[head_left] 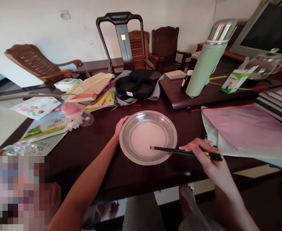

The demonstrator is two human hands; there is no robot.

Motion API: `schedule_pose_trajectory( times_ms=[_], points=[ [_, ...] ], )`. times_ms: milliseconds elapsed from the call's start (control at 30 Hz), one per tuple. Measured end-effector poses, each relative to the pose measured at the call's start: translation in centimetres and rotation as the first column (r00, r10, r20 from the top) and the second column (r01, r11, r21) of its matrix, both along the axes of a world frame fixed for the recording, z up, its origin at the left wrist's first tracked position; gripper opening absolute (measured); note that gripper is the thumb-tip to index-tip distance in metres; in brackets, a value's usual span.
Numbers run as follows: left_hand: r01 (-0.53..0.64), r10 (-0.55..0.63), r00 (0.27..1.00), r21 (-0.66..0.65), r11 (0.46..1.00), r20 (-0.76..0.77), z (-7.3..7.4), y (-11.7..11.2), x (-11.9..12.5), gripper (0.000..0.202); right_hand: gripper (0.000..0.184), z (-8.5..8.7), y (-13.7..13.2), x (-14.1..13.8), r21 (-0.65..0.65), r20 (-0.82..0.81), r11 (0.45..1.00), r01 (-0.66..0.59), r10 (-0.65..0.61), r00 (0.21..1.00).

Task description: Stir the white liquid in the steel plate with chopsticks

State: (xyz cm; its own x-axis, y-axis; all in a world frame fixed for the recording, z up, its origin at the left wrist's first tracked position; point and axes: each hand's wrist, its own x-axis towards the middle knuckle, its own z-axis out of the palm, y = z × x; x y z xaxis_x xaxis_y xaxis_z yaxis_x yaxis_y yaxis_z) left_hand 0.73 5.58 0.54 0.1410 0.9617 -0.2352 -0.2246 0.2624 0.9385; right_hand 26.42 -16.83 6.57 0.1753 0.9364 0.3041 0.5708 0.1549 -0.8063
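Note:
A round metal plate (127, 146) holding a pale liquid sits on the dark wooden table (102, 134) in front of me. My left hand (120, 125) rests against the plate's left rim, fingers curled on the edge. My right hand (205, 157) grips black chopsticks (177, 150) at the plate's right side. The chopstick tips reach into the liquid near the plate's lower middle.
Books and papers (92, 91) are piled at the left with a pink cup (74, 110). A black bag (136, 84), a green thermos (207, 61), a small carton (236, 79), a glass teapot (263, 65) and a pink folder (249, 128) stand behind and right. Wooden chairs (124, 38) line the wall.

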Motion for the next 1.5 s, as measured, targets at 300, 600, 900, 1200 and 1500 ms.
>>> schedule_pose_trajectory(
  times_ms=[300,600,900,1200,1500],
  points=[
    [0.028,-0.028,1.000,-0.029,0.999,0.000,0.0,0.1,0.1,0.023,0.019,-2.5,3.6,-3.2,0.032,0.140,0.997,-0.077,0.072,0.988],
    [-0.047,0.047,0.998,-0.009,0.999,-0.032,0.2,0.0,0.3,0.019,0.026,-0.2,0.6,1.1,0.052,0.085,0.988,0.148,-0.152,0.985],
    [-0.002,0.002,0.999,-0.007,1.000,-0.035,0.4,-0.2,0.3,0.022,0.028,-0.7,1.6,-2.2,-0.040,0.067,0.994,-0.107,0.109,0.992],
    [0.000,0.001,0.999,0.029,1.000,-0.048,0.2,0.0,0.2,0.020,0.022,-1.6,2.5,-0.8,0.054,0.166,0.995,0.080,-0.088,0.982],
    [0.014,-0.010,0.997,0.048,0.999,-0.079,-0.5,0.3,0.0,0.024,0.025,0.5,-0.1,0.7,0.013,0.052,0.999,0.048,-0.049,0.997]
  ],
)
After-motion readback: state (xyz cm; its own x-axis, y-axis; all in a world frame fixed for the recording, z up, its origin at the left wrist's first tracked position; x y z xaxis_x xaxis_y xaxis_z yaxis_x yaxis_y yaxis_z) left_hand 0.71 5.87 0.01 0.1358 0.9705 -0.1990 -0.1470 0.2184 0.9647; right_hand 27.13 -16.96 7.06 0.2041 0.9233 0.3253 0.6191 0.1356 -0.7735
